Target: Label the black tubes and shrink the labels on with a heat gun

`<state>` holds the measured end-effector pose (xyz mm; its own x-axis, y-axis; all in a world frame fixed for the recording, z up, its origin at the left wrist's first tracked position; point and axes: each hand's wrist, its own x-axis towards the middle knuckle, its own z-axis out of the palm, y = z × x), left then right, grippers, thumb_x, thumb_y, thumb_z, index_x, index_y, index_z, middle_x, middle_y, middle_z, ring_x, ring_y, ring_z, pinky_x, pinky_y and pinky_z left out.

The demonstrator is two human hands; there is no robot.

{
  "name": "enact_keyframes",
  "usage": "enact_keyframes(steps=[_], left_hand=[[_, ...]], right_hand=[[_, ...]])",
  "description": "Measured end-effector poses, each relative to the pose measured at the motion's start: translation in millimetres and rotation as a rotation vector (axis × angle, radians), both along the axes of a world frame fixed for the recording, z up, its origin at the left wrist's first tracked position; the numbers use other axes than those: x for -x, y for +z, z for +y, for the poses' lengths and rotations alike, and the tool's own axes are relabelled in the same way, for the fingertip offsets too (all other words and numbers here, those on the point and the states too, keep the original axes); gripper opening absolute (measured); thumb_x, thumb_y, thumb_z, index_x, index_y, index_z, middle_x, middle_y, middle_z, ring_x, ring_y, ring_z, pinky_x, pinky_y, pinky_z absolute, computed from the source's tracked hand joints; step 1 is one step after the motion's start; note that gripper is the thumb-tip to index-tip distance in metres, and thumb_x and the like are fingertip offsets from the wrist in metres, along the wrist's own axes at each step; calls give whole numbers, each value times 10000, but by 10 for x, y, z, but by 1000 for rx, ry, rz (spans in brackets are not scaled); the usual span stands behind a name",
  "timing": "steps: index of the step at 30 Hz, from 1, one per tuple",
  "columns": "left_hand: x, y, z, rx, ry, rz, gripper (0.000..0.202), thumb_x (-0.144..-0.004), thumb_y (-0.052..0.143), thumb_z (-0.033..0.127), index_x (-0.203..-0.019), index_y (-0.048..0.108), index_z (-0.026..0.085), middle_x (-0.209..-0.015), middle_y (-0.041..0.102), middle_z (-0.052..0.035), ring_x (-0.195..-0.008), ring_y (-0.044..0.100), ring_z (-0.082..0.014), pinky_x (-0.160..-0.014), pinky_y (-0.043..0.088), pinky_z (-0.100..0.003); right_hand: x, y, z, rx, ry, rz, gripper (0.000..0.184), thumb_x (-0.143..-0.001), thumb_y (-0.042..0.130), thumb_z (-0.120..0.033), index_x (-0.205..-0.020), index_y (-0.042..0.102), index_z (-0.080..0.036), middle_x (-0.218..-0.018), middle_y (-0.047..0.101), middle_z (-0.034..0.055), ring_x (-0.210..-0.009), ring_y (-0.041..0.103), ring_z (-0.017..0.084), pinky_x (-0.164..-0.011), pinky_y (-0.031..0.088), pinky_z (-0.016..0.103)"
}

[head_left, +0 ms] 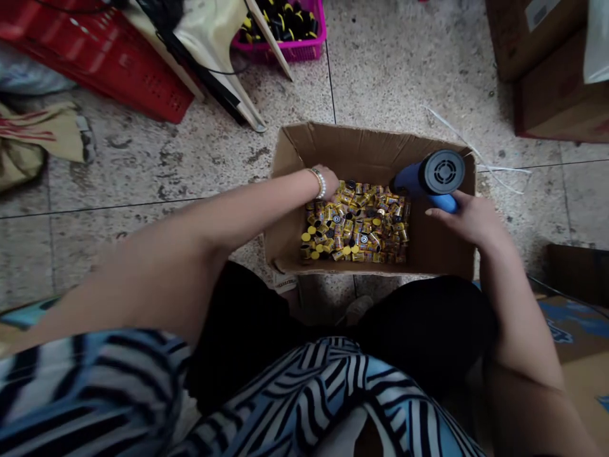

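A brown cardboard box [440,244] stands on the floor between my feet. In it lies a wide layer of small yellow-labelled cylinders [356,222], some showing yellow or black ends. My right hand [469,219] is closed around the handle of a blue heat gun [445,174] with a round black vent at its back. The gun is over the right part of the box, its front end towards the cylinders on the left. My left hand [327,183], with a beaded bracelet at the wrist, reaches to the cylinders' upper left edge. Its fingertips are hidden from above.
A red crate [109,63] and a pale plastic chair [209,38] stand at the upper left. Behind the chair is a pink basket [299,49] of black and yellow pieces. Cardboard boxes [561,95] fill the upper right. White straps [499,169] lie beside my box.
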<state>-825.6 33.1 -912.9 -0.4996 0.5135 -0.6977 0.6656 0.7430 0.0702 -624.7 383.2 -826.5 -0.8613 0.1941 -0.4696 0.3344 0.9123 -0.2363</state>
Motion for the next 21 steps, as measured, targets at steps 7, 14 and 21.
enact_keyframes(steps=[7, 14, 21], left_hand=[[-348, 1368, -470, -551, 362, 449, 811, -872, 636, 643, -1588, 523, 278, -1649, 493, -60, -1627, 147, -374, -1289, 212, -591], [-196, 1141, -867, -381, 892, 331, 1095, -821, 714, 570, -1718, 219, 182, -1337, 717, -198, -1282, 635, -392, -1082, 495, -521], [-133, 1110, -941, -415, 846, 300, 919, -869, 698, 472, -1654, 317, 187, -1276, 719, -216, -1247, 661, -405, -1083, 514, -518]], right_hand=[[100, -184, -137, -21, -6, -51, 777, -901, 555, -814, -1372, 666, -207, -1104, 779, 199, -1005, 730, 394, -849, 540, 470], [-7, 185, -127, -26, 80, -257, 726, -871, 608, -797, -1287, 688, -207, -1020, 769, 183, -958, 722, 393, -827, 529, 459], [-208, 582, -164, -163, -34, -210, 667, -893, 577, -779, -1236, 672, -214, -955, 775, 203, -955, 706, 396, -792, 463, 436]])
